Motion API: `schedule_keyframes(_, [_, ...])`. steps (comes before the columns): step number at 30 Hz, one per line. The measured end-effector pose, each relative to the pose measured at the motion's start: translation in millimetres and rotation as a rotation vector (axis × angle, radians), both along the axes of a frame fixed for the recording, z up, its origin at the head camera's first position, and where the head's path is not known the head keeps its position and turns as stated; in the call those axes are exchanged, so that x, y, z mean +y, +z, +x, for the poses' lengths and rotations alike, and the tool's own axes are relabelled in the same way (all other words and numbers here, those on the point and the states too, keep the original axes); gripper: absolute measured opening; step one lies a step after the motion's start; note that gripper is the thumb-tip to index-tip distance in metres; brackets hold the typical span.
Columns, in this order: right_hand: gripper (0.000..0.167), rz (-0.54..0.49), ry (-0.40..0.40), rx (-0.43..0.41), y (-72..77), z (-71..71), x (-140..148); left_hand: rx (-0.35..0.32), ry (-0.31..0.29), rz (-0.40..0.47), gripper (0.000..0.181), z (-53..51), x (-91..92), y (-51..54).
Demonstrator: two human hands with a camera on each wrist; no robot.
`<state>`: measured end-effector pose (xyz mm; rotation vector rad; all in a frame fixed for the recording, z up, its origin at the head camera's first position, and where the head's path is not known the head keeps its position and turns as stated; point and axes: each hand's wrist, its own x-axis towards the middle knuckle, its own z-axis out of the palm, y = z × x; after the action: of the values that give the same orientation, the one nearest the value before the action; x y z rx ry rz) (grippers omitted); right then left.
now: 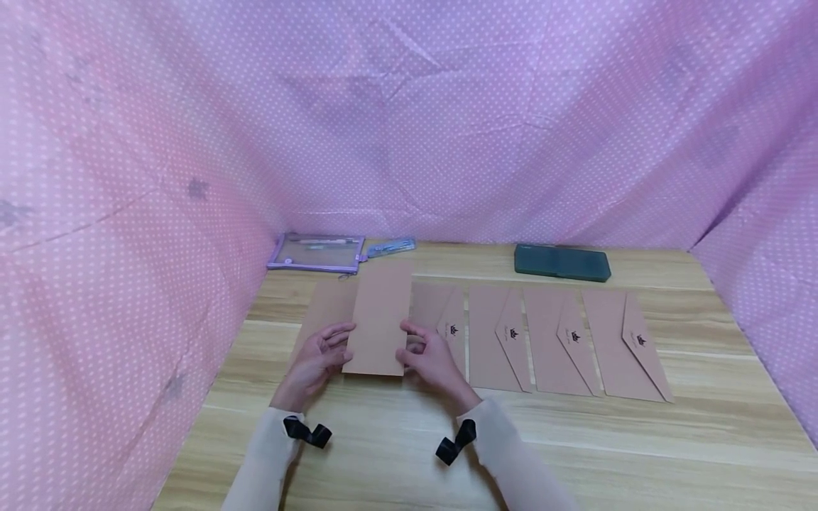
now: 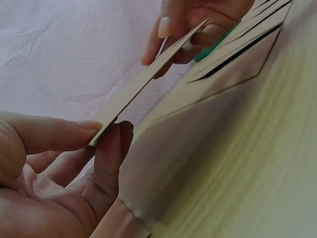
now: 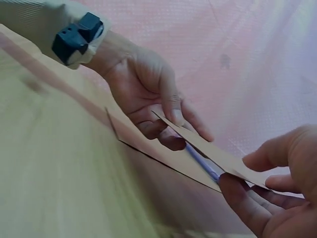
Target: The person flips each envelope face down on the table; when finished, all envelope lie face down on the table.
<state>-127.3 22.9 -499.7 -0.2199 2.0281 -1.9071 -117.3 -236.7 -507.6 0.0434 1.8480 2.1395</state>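
Note:
Both hands hold a plain brown envelope (image 1: 380,319) above the table, one at each long side. My left hand (image 1: 317,362) pinches its left edge; in the left wrist view the thumb lies on top and fingers beneath. My right hand (image 1: 437,360) holds the right edge, thumb and fingers around it. Under and beside the held envelope, another brown envelope (image 1: 322,312) lies at the left of a row. Just right of the held one lies an envelope (image 1: 452,312) with a pointed flap and a black crown print, partly covered by my right hand.
Three more crown-printed envelopes (image 1: 495,341) lie to the right on the wooden table (image 1: 396,454). Along the back are a purple-edged clear pouch (image 1: 322,254), a small blue item (image 1: 391,247) and a dark green case (image 1: 562,262). Pink dotted cloth (image 1: 409,142) hangs behind.

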Motion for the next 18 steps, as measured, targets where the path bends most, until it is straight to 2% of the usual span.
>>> schedule_keyframes(7, [0.059,0.032,-0.033,0.029,-6.2,5.2,-9,-0.018,-0.001,-0.050,0.067,1.5,-6.1,-4.4])
schedule_keyframes(12, [0.058,0.081,-0.062,0.050,-10.0,5.2,-11,-0.018,-0.002,-0.128,0.065,0.3,-5.9,-5.8])
schedule_keyframes(18, [0.057,0.114,-0.078,0.047,-13.2,4.2,-13,-0.071,0.041,-0.161,0.063,-0.5,-2.6,-4.9])
